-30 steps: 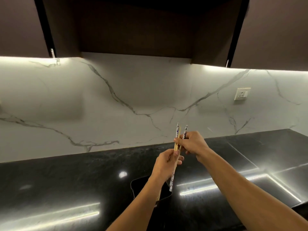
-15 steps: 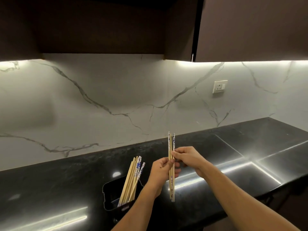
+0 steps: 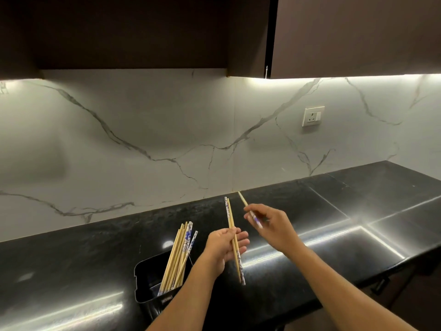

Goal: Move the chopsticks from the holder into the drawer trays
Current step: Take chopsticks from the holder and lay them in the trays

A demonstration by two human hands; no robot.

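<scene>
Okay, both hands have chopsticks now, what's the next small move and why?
Probably lay the single chopstick from the right hand beside the pair in the left hand. The sticks are split between the hands, more wait in the holder, and no drawer shows.

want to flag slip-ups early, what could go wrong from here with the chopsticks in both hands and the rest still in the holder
1. The left hand holds two chopsticks in a loose-looking grip with fingers partly open; they might slide out onto the black counter.
2. The right hand pinches a single chopstick near one end, so it may tip or drop.
3. The holder sits near the counter's front edge with a leaning bundle; an arm could knock it.
</scene>
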